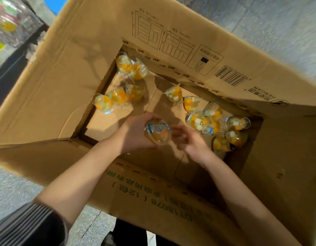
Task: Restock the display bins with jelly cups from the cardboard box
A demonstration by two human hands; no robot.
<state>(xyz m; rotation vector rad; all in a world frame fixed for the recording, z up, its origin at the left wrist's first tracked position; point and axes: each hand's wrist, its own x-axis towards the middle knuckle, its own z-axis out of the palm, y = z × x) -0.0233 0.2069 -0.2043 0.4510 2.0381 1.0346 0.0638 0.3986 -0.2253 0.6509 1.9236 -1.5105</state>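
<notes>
Reaching down into a large open brown cardboard box [171, 41], a person's left hand [135, 134] curls its fingers round a clear plastic jelly cup with orange and white fruit pieces and a blue-and-white printed lid [158, 132], holding it above the box floor with the lid facing the camera. Just beside it, the right hand [187, 141] is blurred; its fingers are loosely bent toward the cup's right edge, and whether they touch it cannot be told.

More clear jelly cups of the same kind lie loose on the bottom of the box. A cluster of seven or so [214, 121] is heaped against the right wall, near the right hand. Two others [182, 97] lie near the middle toward the far wall, three [118, 99] rest by the left wall, and a pair [131, 66] sits in the far left corner.

The box's flaps stand open; the far flap carries a black printed barcode [230, 78] and the near flap bears green printed lettering [153, 197]. A grey speckled floor [11, 190] surrounds the box, and a striped grey sleeve [25, 226] shows at lower left.
</notes>
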